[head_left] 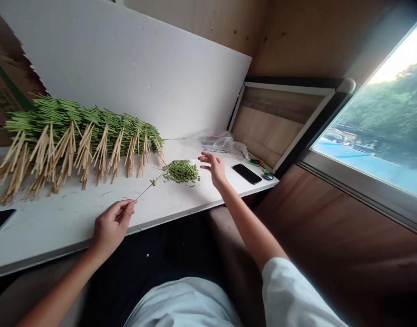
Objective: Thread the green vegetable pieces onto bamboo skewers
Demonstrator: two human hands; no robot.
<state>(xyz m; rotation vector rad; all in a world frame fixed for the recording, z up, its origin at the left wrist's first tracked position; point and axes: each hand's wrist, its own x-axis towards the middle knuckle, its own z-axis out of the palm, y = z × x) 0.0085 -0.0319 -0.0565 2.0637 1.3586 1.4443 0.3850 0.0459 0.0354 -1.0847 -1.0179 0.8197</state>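
Between thumb and fingers, my left hand (115, 222) grips the near end of a thin wooden skewer (145, 190). The skewer slants up and away, and one small green piece (153, 182) shows partway along it. Its far end reaches the left edge of a loose pile of short-cut green beans (182, 170). To the right of that pile hovers my right hand (213, 168), fingers stretched apart with nothing seen in them. On the left of the table, many green skewers (92, 122) lie stacked in a long row, their bare sticks pointing toward me.
The white table (181, 204) has its front edge close to me. On its right lie a black phone (247, 173), a small dark rounded object (268, 176) and clear plastic (228, 144). A white board (143, 68) stands behind. A dark flat device (0, 220) sits at the left edge.
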